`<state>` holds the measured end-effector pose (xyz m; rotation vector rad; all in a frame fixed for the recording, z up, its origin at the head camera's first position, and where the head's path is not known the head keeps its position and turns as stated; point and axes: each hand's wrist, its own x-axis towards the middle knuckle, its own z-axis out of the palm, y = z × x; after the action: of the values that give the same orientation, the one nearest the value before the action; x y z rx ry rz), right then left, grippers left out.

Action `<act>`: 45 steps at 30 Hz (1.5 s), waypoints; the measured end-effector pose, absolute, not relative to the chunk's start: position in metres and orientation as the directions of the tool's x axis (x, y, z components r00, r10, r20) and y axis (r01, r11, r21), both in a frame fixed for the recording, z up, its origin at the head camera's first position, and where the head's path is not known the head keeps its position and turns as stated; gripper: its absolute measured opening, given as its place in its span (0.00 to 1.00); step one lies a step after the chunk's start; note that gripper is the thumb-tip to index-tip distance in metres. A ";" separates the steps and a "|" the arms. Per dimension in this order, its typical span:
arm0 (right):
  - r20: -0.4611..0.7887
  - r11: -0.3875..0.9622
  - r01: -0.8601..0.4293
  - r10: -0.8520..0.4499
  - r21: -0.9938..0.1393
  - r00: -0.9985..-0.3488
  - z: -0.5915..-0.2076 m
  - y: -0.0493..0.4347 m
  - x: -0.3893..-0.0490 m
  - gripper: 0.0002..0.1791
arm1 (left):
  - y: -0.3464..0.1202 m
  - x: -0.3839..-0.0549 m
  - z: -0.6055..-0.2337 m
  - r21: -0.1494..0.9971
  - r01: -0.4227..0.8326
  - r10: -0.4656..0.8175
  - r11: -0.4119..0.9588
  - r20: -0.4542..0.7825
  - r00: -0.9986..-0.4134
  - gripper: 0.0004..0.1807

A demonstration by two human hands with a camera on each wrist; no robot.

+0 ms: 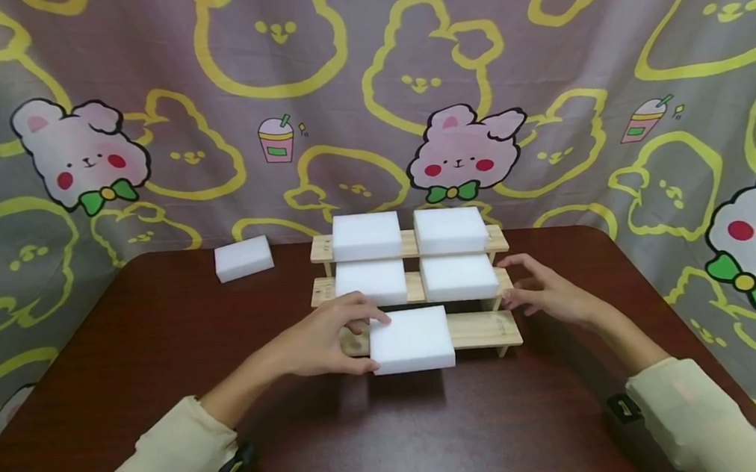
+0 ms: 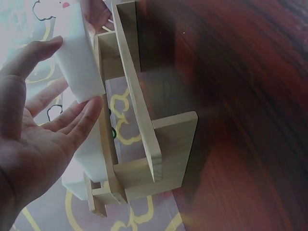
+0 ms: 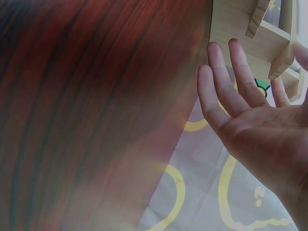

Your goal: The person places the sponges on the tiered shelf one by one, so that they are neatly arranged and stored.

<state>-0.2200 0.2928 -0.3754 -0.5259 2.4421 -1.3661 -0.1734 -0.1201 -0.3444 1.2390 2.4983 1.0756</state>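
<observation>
My left hand (image 1: 329, 335) pinches a white foam block (image 1: 411, 338) by its left end, thumb at the near side and fingers on the far side. The block hangs above the lowest tier of a three-tier wooden rack (image 1: 481, 330), overlapping its front edge in the head view. In the left wrist view the same block (image 2: 79, 53) is between thumb and fingers, over the rack's planks (image 2: 139, 96). My right hand (image 1: 552, 292) is beside the rack's right end, fingers spread and slightly bent, holding nothing. Its palm and straight fingers show in the right wrist view.
Two white blocks sit on the top tier, among them a left one (image 1: 366, 235), and two on the middle tier, among them a right one (image 1: 459, 277). Another block (image 1: 243, 258) lies at the table's back left. A patterned curtain (image 1: 337, 82) hangs behind the dark table (image 1: 288, 439).
</observation>
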 end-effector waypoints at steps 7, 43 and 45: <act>-0.075 0.484 -0.173 -0.450 -0.858 -0.890 -0.377 0.293 -0.221 0.32 | -0.112 -0.173 -0.345 0.624 0.662 0.748 0.415 0.181 -0.639 0.27; -0.077 0.481 -0.167 -0.448 -0.861 -0.891 -0.376 0.293 -0.220 0.32 | -0.067 -0.172 -0.358 0.569 0.674 0.745 0.471 0.153 -0.650 0.26; -0.078 0.483 -0.167 -0.446 -0.859 -0.892 -0.376 0.293 -0.220 0.32 | -0.066 -0.171 -0.359 0.552 0.685 0.743 0.475 0.165 -0.648 0.26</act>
<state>-0.2198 0.2930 -0.3763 -0.5200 2.4424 -1.3670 -0.1714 -0.0656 -0.3586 1.2698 2.6132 0.9093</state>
